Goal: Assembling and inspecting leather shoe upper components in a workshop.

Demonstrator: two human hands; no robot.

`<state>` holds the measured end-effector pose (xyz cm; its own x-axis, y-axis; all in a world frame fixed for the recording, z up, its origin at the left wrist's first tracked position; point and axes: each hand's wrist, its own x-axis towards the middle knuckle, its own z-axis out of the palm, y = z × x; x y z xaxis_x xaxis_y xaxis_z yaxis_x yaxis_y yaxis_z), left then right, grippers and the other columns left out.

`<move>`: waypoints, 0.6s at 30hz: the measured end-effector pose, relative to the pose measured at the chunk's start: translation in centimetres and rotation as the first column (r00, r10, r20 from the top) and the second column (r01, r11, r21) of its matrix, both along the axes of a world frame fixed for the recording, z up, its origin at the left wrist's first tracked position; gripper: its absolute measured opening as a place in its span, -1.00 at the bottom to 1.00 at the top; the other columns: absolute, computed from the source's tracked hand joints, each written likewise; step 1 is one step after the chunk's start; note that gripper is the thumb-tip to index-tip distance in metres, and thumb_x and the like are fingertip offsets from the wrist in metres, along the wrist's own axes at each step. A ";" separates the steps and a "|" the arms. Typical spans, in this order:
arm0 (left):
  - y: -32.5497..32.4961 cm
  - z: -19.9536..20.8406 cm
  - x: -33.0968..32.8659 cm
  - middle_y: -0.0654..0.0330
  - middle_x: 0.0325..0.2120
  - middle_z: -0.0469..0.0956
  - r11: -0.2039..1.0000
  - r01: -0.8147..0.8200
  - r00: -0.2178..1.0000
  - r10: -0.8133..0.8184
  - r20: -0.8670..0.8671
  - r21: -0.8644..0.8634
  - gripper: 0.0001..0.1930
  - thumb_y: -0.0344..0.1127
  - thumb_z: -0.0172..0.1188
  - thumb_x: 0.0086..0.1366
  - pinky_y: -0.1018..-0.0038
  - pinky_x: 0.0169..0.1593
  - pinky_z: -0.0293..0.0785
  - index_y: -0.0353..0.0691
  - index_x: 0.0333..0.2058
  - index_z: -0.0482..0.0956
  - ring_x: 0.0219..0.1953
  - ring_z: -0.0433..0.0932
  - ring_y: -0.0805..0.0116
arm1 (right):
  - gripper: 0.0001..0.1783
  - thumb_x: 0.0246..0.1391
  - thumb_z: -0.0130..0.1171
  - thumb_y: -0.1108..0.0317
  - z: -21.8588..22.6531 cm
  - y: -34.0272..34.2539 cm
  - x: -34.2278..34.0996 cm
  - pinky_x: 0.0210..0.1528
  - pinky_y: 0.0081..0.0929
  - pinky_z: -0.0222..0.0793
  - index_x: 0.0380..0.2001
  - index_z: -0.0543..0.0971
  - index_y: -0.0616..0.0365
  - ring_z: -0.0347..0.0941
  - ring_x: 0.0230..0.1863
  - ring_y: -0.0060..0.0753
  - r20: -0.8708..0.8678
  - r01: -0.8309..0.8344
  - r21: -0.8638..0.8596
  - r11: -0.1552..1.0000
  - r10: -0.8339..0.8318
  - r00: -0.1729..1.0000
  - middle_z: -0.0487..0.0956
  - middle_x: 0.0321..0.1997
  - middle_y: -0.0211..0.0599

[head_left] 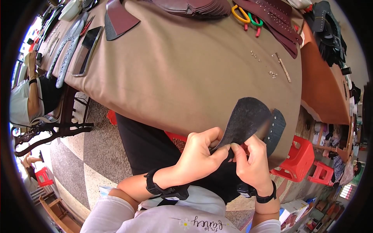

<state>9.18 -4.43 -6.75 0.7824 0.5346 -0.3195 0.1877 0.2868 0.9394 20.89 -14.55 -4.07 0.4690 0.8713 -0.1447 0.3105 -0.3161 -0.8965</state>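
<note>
My left hand (202, 153) and my right hand (252, 161) both pinch the lower edge of a dark grey, rounded leather piece (246, 118) held above my lap, just off the near edge of the tan table (175, 70). A second dark strip with a row of holes (275, 132) hangs beside it at the right, behind my right hand. Black bands sit on both wrists.
Maroon leather pieces (194, 6) are stacked at the table's far side, with orange and green scissors (246, 15), small metal rivets (272, 73) and a thin rod (283, 66). Grey punched strips (68, 46) lie at left. Red stools (297, 159) stand at right. Another person (31, 93) sits at left.
</note>
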 end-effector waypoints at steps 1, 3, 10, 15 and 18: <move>0.0 0.0 0.1 0.35 -0.56 0.53 1.000 0.000 1.000 0.000 0.005 0.004 -0.86 -0.55 0.11 0.10 0.69 -0.47 0.30 -0.40 -0.33 0.56 -0.50 0.36 0.73 | -0.91 -0.01 0.01 0.68 0.0 0.0 0.0 -0.57 -0.53 0.38 -0.37 0.40 0.37 0.47 -0.62 -0.37 0.005 0.000 0.004 1.000 0.000 1.000 0.46 -0.56 -0.16; 0.0 0.0 0.2 0.35 -0.54 0.54 0.997 -0.022 1.000 0.022 0.004 -0.076 -0.85 -0.56 0.11 0.09 0.68 -0.45 0.33 -0.40 -0.32 0.55 -0.49 0.38 0.73 | -0.91 0.00 0.01 0.68 -0.3 0.1 0.0 -0.57 -0.52 0.39 -0.37 0.41 0.37 0.49 -0.61 -0.36 0.034 -0.016 -0.008 1.000 0.016 0.999 0.46 -0.55 -0.14; 0.7 -0.1 0.8 0.32 -0.46 0.57 0.963 -0.053 0.988 0.089 0.126 -0.264 -0.85 -0.55 0.15 0.14 0.65 -0.33 0.40 -0.38 -0.28 0.57 -0.41 0.44 0.68 | -0.95 0.04 0.06 0.63 -0.5 0.3 1.2 -0.55 -0.59 0.40 -0.40 0.41 0.39 0.45 -0.60 -0.54 -0.159 0.062 -0.005 0.998 -0.062 0.985 0.45 -0.54 -0.24; 1.1 -0.2 0.9 0.34 -0.49 0.56 0.978 -0.049 0.996 0.064 0.067 -0.204 -0.88 -0.54 0.14 0.13 0.66 -0.38 0.38 -0.39 -0.33 0.57 -0.45 0.43 0.69 | -0.84 0.02 0.05 0.62 -0.6 0.9 0.6 -0.52 -0.49 0.42 -0.27 0.42 0.39 0.48 -0.56 -0.33 -0.042 0.017 -0.008 1.000 -0.017 0.999 0.46 -0.46 -0.13; 0.4 -0.5 1.0 0.35 -0.53 0.54 0.990 -0.096 0.994 0.102 0.048 -0.102 -0.90 -0.54 0.14 0.11 0.66 -0.42 0.36 -0.40 -0.37 0.56 -0.47 0.40 0.70 | -0.69 -0.04 0.03 0.62 -1.2 0.7 0.5 -0.43 -0.27 0.44 -0.14 0.39 0.38 0.48 -0.45 0.06 0.408 -0.112 0.080 0.990 0.070 0.910 0.46 -0.38 0.02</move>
